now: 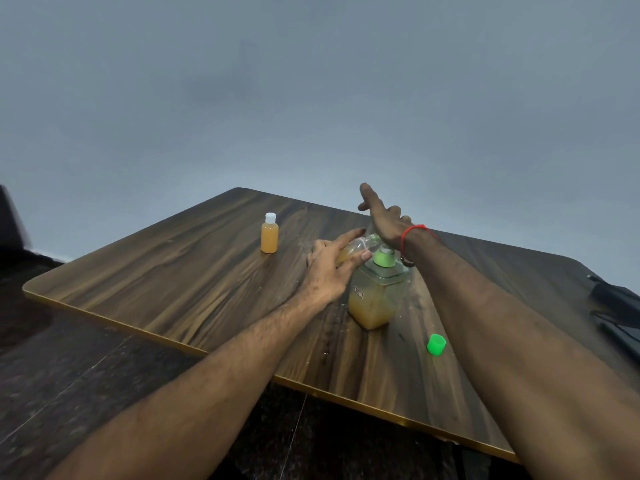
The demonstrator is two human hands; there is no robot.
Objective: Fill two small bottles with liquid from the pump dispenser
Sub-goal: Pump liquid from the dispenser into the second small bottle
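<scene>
Two bare hands meet over the pump dispenser (375, 296), a clear square jar partly filled with orange liquid that stands near the middle of the wooden table (173, 278). The left hand (329, 263) wraps a small clear bottle (356, 249), thumb underneath and forefinger stretched along its top, holding it tilted with its mouth close to the green pump head (382, 256). A little orange liquid sits in that bottle. The right hand (384, 220) is flat, fingers spread wide and lifted, gripping nothing; its heel sits on top of the pump. A red thread (410, 233) circles that wrist. Well apart to the left stands a second small bottle (269, 234), upright, full of orange liquid, white cap on. A loose green cap (436, 345) lies near the dispenser, toward the table's near edge.
</scene>
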